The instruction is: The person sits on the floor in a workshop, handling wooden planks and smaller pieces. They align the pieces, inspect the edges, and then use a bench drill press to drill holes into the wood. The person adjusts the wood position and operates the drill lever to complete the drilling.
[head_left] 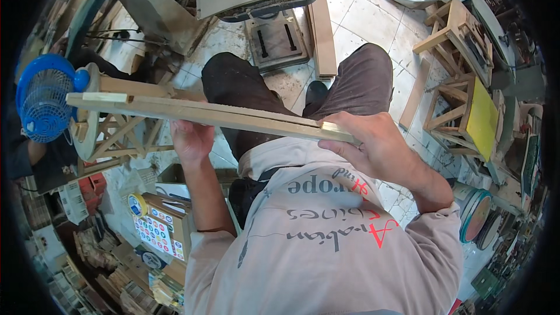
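A long pale wooden strip (192,111) runs from the left side of the view to my right hand, held roughly level over my knees. My right hand (373,146) grips its near end, thumb below and fingers wrapped over the edge. My left hand (189,140) holds the strip from beneath near its middle, the fingers hidden behind the wood. I am seated, with dark trousers (245,87) under the strip and a light grey shirt in the foreground.
A blue fan (42,102) and a round wooden stool (111,134) stand at left. Small wooden stools (461,29), one with a yellow top (481,119), are at right. A metal machine base (275,38) and boards lie on the tiled floor ahead. Boxes and wood scraps crowd the lower left.
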The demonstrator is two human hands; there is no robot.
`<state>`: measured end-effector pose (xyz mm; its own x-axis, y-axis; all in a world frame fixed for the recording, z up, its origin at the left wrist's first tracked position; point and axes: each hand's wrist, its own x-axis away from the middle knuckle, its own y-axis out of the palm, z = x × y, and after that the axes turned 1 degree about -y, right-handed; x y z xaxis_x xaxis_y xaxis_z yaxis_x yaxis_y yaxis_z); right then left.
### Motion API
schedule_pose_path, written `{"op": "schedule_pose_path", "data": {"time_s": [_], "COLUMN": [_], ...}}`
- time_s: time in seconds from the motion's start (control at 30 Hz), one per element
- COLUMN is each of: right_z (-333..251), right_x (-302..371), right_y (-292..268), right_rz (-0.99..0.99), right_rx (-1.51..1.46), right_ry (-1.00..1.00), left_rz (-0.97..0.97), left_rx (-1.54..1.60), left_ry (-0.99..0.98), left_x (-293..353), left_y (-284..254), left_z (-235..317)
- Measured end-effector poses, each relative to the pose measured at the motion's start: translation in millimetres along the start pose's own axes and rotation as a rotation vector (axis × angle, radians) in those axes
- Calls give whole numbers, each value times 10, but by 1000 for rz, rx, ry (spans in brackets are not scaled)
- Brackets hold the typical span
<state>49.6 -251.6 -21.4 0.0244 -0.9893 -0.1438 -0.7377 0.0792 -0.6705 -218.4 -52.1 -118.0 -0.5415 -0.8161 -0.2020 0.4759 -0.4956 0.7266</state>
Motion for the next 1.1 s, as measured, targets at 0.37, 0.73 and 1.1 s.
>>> {"op": "schedule_pose_path", "data": {"time_s": [0.37,0.73,1.1], "right_z": [0,-192,-178], "right_x": [86,-13,-89], "right_y": [-27,710,592], "right_rz": [29,242,-58], "right_rx": [-257,-368,-610], "right_ry": [-6,192,225], "left_rz": [17,449,380], "left_rx": [129,-126,-261], "left_ry": [45,-46,-76], "left_x": [25,110,36], "left_y": [125,949,993], "left_z": [137,-745,-504]}}
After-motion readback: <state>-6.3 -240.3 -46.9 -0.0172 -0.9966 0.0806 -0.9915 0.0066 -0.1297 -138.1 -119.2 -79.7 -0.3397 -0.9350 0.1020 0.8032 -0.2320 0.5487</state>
